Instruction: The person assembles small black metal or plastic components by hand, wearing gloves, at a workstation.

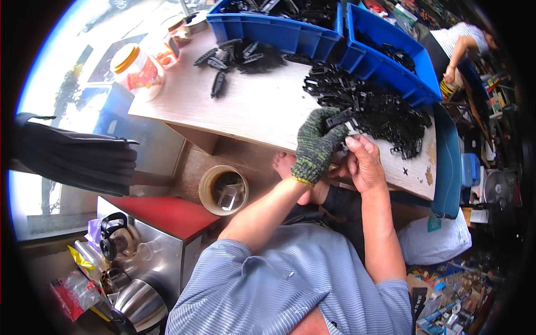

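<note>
My left hand (315,146), in a dark green knitted glove, grips a small black plastic part (339,119) over the front edge of the table. My bare right hand (365,163) is closed close beside it, thumb and fingertips pinched. A small silvery piece (352,127) shows at those fingertips; whether it is joined to the black part I cannot tell. Just beyond my hands spreads a large pile of similar black parts (371,103). A smaller group of longer black pieces (219,84) lies farther left on the whitish tabletop (257,109).
Two blue bins (273,30) of black parts stand along the far side. A jar with an orange lid (134,70) sits at the table's left end. Below are a round bucket (204,187) and a red-topped cabinet (162,215). Another person (460,42) bends at far right.
</note>
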`<move>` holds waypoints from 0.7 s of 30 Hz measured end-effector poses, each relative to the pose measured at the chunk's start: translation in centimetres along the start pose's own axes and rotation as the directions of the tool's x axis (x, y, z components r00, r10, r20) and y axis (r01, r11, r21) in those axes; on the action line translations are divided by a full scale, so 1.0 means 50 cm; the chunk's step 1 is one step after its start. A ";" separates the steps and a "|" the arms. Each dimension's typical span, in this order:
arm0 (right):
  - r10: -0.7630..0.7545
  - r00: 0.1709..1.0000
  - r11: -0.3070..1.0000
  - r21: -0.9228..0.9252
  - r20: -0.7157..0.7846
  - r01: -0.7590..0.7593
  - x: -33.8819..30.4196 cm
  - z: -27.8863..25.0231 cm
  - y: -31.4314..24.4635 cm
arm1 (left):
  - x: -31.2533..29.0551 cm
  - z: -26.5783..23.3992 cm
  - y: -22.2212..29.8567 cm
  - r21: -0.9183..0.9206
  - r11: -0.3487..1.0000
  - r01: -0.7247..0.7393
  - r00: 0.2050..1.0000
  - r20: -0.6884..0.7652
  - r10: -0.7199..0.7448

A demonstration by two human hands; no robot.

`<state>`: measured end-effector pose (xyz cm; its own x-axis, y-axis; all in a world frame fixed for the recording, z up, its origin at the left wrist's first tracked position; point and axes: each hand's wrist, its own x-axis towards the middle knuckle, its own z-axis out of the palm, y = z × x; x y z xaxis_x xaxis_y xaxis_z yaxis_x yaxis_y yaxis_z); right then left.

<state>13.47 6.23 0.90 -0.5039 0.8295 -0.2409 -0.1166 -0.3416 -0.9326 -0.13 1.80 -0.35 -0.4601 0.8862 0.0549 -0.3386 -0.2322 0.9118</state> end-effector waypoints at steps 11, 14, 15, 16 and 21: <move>-0.130 0.988 0.991 0.017 -0.081 0.131 -0.022 0.023 0.010 | -0.043 0.007 0.005 -0.346 0.882 0.319 0.945 0.045 -0.324; -0.147 0.986 0.989 0.004 -0.082 0.148 -0.025 0.043 0.006 | -0.044 0.001 -0.004 -0.127 0.964 0.233 0.971 -0.029 -0.239; -0.160 0.981 0.987 -0.001 -0.111 0.161 -0.029 0.046 0.003 | -0.043 0.000 -0.006 -0.126 0.965 0.229 0.972 -0.030 -0.234; -0.187 0.980 0.982 -0.019 -0.073 0.186 -0.026 0.032 0.006 | -0.041 0.000 -0.014 -0.035 0.993 0.116 0.993 -0.003 -0.116; -0.106 0.981 0.994 -0.013 -0.162 0.106 -0.034 0.048 -0.012 | -0.034 -0.010 -0.028 -0.009 0.999 -0.049 0.985 0.165 0.050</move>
<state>12.34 3.97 2.52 -0.3437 0.9216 -0.1805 -0.1582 -0.2463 -0.9562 0.72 0.43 -1.91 -0.3347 0.9274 0.1669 -0.3229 -0.2792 0.9043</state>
